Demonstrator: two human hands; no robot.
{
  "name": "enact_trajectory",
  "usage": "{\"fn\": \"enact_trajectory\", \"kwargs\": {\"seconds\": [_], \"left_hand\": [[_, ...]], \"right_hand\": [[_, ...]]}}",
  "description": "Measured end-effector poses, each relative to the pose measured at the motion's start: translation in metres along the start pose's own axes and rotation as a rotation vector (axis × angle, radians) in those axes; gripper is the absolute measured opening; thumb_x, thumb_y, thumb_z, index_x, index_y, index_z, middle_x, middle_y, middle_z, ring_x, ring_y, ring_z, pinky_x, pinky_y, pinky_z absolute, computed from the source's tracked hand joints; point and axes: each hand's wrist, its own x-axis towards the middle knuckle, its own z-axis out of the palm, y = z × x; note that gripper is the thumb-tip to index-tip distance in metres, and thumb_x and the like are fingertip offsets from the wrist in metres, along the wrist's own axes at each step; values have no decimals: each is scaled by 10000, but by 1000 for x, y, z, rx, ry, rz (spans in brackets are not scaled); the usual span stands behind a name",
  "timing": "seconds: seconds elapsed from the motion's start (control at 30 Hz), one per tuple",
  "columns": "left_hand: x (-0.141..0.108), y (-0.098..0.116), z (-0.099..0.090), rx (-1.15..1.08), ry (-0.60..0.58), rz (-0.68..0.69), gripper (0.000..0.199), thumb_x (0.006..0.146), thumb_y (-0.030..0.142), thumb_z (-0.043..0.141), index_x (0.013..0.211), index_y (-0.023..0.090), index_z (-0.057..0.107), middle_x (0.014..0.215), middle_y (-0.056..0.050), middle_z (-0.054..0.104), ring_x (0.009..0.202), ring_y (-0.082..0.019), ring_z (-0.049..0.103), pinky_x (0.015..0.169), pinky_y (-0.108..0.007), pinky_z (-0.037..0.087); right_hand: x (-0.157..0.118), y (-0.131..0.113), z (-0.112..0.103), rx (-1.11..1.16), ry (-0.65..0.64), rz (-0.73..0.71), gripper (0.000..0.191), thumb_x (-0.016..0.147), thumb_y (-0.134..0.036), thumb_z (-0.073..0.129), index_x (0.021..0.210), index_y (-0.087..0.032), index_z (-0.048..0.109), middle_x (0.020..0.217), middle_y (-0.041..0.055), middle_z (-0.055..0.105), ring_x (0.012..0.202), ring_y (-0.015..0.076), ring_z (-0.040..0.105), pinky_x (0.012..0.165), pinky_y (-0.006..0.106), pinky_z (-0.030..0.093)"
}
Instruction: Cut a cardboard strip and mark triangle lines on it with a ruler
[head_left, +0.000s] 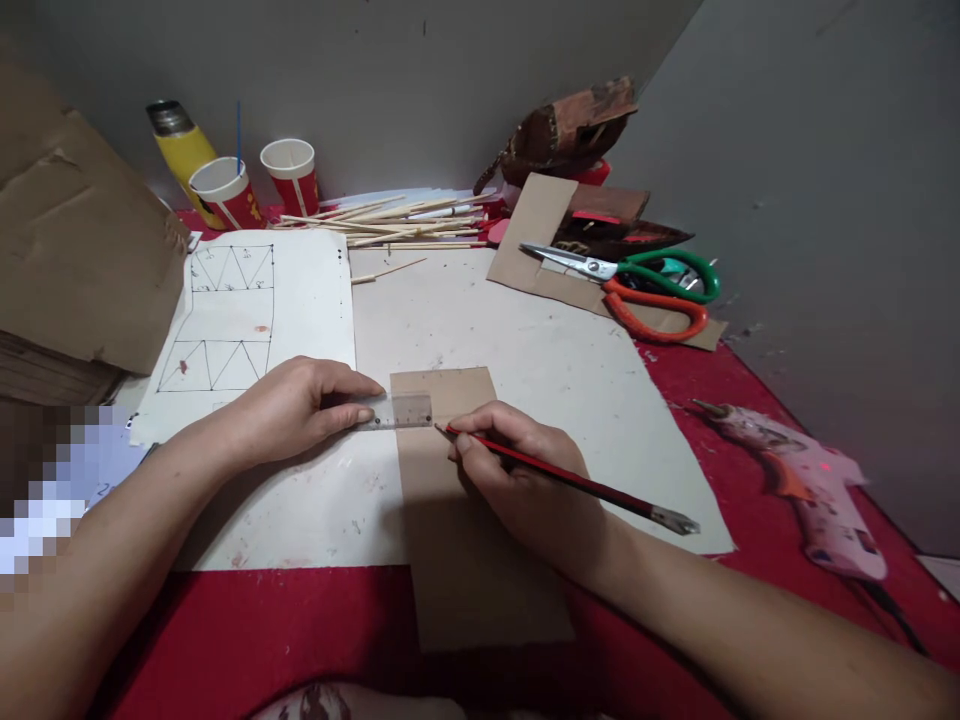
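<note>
A strip of brown cardboard [480, 590] lies lengthwise before me, partly over a white sheet [300, 520]. My left hand [300, 410] pinches the left end of a short clear ruler [411, 412], whose other end rests across the cardboard's upper part. In my right hand [525, 470] is a red and black pencil [585, 482], its tip touching or just above the cardboard by the ruler's right end. Under my right hand, part of the cardboard is hidden.
Scissors [600, 268] with green and orange handles lie on cut cardboard [525, 235]. A pink glue gun [817, 490] is at right. Wooden sticks [405, 225], paper cups [289, 175] and a yellow bottle [180, 145] stand behind. A truss drawing [307, 290] and cardboard box [82, 240] are left.
</note>
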Motion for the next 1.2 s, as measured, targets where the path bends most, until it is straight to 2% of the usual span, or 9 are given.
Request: {"fn": "enact_trajectory", "kwargs": {"seconds": [0.3,0.73,1.2], "left_hand": [[0,1,0,15,0,18,303,908,341,603,1133,202,752,1050,-53,782,925,-216,721,808,-305,526],[1,2,0,10,-11,-5,311,909,374,598,1129,218,754,1060,-48,784,930,-212,715,802,-296,527],[1,1,1,7,-7,11,302,911,351,598,1135,216,750,1033,-39,785,900,-200,715,782,-284,521]], "right_hand": [[-1,-2,-1,-46,-16,-13,161,819,-166,547,832,-225,696,699,-32,734,579,118,640,559,216,470],[0,-1,0,-89,-57,-14,165,848,-167,543,880,-229,693,755,-16,750,667,139,675,616,233,484],[1,-2,1,-28,-35,-10,146,832,-161,537,844,-207,676,695,-11,720,578,123,620,563,229,463]]}}
